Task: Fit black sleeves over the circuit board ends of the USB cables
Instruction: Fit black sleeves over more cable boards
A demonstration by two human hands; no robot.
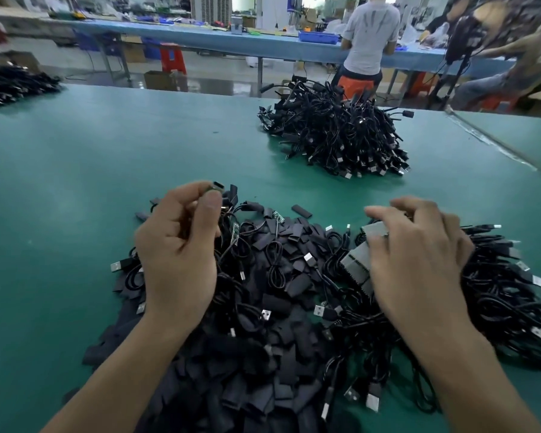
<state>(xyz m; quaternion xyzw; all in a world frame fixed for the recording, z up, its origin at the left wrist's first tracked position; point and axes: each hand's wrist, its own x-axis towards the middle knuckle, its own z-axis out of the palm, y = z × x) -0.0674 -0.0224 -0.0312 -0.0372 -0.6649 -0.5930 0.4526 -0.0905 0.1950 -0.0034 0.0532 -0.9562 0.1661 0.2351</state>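
Left hand pinched what looked like a cable end, right hand lay spread over the cable pile. Picking stage; next needs a sleeve.

The table has a matt, smooth green top. At six o'clock the black sleeves look dull and matt. At four o'clock the cables have faintly glossy jackets and bright metal plugs.

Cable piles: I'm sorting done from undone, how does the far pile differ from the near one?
The far pile is a tall tangled mound; the near pile lies spread flat, mixed with loose black sleeves. Bare green boards show only in the near pile. Both hold black USB cables.
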